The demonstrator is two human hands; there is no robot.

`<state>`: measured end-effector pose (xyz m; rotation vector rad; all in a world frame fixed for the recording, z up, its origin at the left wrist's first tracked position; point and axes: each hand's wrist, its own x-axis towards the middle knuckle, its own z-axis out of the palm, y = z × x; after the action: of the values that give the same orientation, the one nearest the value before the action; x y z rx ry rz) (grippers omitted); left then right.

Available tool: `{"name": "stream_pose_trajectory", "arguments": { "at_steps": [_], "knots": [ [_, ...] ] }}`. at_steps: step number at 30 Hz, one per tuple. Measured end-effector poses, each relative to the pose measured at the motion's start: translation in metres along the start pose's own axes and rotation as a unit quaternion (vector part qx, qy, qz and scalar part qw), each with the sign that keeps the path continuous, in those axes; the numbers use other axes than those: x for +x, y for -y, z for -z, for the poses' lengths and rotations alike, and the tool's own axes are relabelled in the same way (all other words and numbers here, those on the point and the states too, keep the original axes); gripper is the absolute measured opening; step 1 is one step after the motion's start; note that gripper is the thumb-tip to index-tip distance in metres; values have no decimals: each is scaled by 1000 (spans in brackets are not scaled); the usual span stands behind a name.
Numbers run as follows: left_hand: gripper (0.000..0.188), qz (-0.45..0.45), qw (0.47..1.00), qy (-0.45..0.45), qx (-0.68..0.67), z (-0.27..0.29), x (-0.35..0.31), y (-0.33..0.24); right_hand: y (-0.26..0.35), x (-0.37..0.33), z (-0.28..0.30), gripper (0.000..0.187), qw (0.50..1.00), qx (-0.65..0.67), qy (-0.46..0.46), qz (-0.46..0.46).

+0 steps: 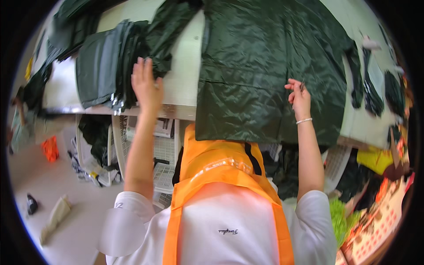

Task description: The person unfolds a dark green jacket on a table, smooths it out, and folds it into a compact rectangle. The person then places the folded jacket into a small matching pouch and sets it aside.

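A dark green, shiny jacket (247, 57) lies spread flat on the pale table, its lower edge hanging over the front. My right hand (300, 100) is over the jacket's right part, its fingers partly curled round a small dark metal tool that looks like thread snips (302, 85). My left hand (147, 84) is raised with its fingers stretched out, holding nothing. It is beside a stack of folded dark green garments (99, 66) and just below one of the jacket's sleeves (170, 33); whether it touches either, I cannot tell.
More dark green pieces lie at the table's far left and on its right end, near a dark strip (373, 88). White plastic baskets (163, 176) stand under the table's front edge (176, 110). An orange cloth (50, 149) and bundled fabric (55, 218) are on the floor at left.
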<state>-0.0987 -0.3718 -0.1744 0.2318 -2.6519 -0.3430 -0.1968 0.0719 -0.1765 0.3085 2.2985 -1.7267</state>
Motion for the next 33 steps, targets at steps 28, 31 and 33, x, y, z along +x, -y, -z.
{"name": "stream_pose_trajectory", "arguments": {
  "at_steps": [28,31,33],
  "knots": [
    [24,132,576,670,-450,-122,-65,-292,-67,-146,55,16,990,76,-103,-66],
    [26,142,557,675,-462,-128,-66,-292,-86,-141,60,16,995,54,-84,-30],
    [27,18,621,658,-424,-126,-70,-293,-94,-140,61,15,998,-12,-58,-33]
  ]
}}
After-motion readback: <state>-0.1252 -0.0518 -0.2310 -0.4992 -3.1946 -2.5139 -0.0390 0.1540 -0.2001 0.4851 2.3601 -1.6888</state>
